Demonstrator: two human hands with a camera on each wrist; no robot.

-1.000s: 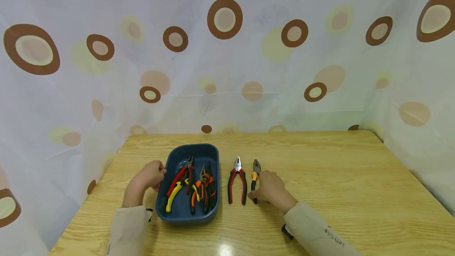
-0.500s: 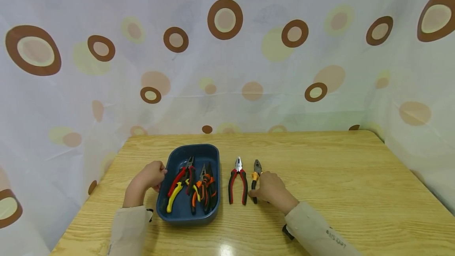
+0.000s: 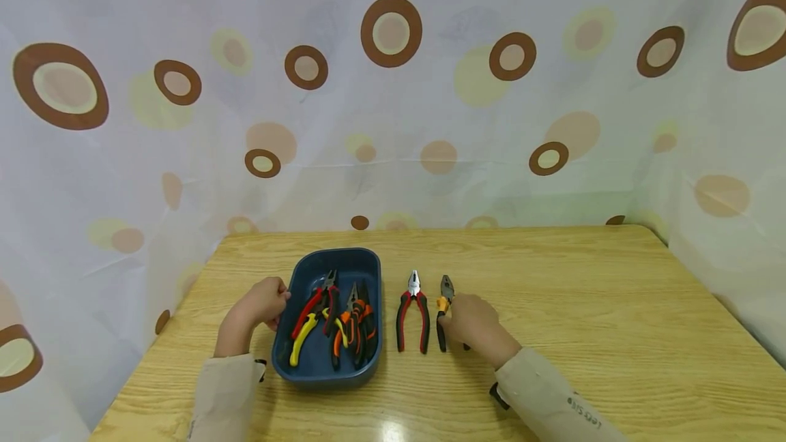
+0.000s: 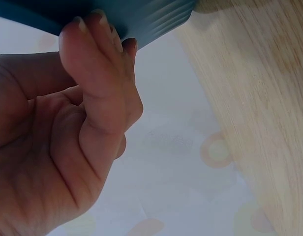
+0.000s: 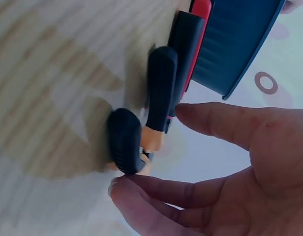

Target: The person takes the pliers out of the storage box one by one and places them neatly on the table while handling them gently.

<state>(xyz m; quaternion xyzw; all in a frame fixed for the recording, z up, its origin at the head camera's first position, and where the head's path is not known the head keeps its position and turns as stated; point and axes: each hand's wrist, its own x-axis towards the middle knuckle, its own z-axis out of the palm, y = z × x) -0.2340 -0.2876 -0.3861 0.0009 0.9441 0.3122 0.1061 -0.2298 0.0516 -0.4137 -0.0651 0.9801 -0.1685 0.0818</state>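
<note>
Head view: a blue tray point(image 3: 325, 382) is seen on the left part of the wooden table point(image 3: 552, 278), with its left side touched by the left hand point(image 3: 263, 302). Inside it, red-handled pliers point(image 3: 331, 302), yellow-handled pliers point(image 3: 303, 340) and orange-and-black pliers point(image 3: 357, 326) are laid, partly overlapping, heads pointing away from the person. To the right of the tray, red-and-black pliers point(image 3: 414, 285) are laid flat with handles spread. Next to these, yellow-and-black pliers point(image 3: 443, 305) are placed on the table, partly covered by the right hand point(image 3: 474, 322). Light sleeves point(image 3: 224, 394) are worn on both arms, and a patterned cloth point(image 3: 442, 114) is hung behind and at the sides.

Left wrist view: the fingers are bent, and their tips are rested against the tray's outer side. Whether the rim is gripped cannot be told.

Right wrist view: the hand is held loosely, thumb and fingers parted, by the handles of the yellow-and-black pliers. One fingertip is set at the nearer handle; the thumb is kept off it. Beyond, the red-and-black handles and the tray are seen.
</note>
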